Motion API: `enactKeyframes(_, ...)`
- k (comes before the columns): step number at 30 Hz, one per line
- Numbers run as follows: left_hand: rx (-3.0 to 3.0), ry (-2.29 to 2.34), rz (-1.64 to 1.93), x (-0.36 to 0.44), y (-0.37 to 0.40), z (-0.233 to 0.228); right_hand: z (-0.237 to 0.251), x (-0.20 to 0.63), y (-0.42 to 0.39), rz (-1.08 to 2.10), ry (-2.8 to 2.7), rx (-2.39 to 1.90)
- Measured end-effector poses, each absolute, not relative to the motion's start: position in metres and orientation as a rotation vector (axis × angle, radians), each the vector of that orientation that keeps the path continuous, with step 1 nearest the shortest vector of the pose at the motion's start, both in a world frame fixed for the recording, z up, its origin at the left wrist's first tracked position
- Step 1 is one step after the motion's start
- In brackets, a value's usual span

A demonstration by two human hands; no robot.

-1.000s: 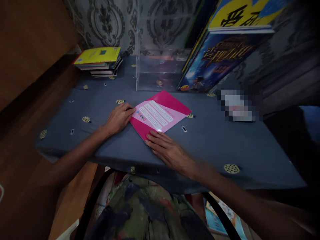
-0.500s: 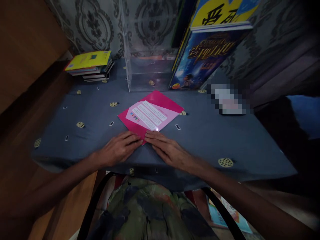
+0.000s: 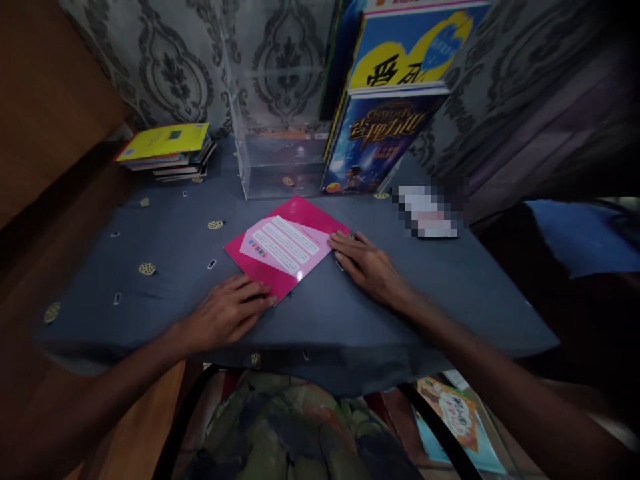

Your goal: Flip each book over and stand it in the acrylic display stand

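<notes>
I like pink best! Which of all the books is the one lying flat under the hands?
The pink book in the middle of the table: the left hand and right hand touch its corners. The others are stacked or leaning at the back.

Between my hands lies a bright pink booklet [image 3: 287,247] with a pale pink panel. The tablecloth [image 3: 400,313] beneath is slate blue, dotted with yellow spots. Beyond my fingers, grey damask wallpaper [image 3: 170,60].

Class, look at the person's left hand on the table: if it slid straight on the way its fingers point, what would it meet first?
The left hand points up-right, fingertips already at the near corner of the pink booklet, so it would likely meet that first.
</notes>
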State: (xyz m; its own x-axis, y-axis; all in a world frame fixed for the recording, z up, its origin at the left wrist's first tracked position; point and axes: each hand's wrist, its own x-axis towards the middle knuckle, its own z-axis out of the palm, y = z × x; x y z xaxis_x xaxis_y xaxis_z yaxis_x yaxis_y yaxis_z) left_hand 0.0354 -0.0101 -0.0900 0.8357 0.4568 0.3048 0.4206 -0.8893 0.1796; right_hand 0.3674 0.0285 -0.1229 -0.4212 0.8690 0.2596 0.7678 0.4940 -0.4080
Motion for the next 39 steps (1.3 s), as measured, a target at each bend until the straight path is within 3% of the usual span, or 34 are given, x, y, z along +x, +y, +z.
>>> enactKeyframes(6,2.713,0.751,0.602,0.043,0.022,-0.089,-0.124,0.346,0.009,0.184,-2.370,-1.357)
enactKeyframes(14,2.637,0.799,0.598,0.050,0.058,-0.095,-0.121,0.276,-0.050,0.358,-2.558,-0.895)
enactKeyframes(22,2.665,1.390,0.498,0.038,0.101,-0.099,-0.105,0.276,-0.050,0.397,-2.629,-0.850)
enactKeyframes(29,2.666,1.206,0.435,0.038,0.061,-0.091,-0.122,0.311,-0.060,0.169,-2.539,-1.053)
enactKeyframes(39,2.698,0.689,0.130,0.026,0.013,-0.057,-0.135,0.365,-0.090,0.214,-2.473,-0.868)
